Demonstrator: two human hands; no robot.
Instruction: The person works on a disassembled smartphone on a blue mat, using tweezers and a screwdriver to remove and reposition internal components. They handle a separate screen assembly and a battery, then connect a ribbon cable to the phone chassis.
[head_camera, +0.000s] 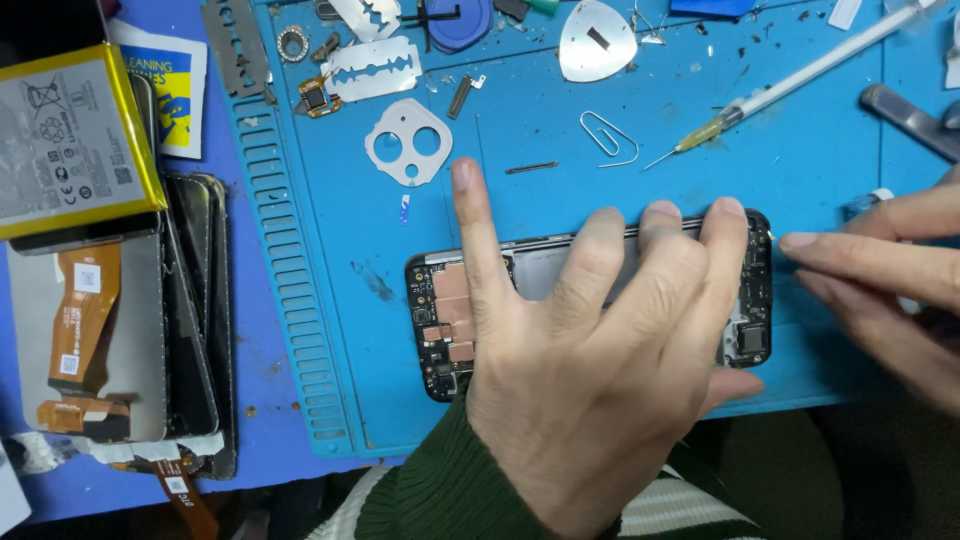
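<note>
Opened phone under flat, spread left hand; right hand fingers extended, empty.

I saw a blue, yellow and white packet at top left | a dark screen panel lay below it | a grey label with a yellow edge sat beside it

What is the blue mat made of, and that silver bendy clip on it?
The blue mat looks like soft rubber or silicone: matte, with moulded ridges along its left edge. The paper clip looks like thin bent steel wire, since it is silvery and shiny, though the picture cannot prove either.
</note>
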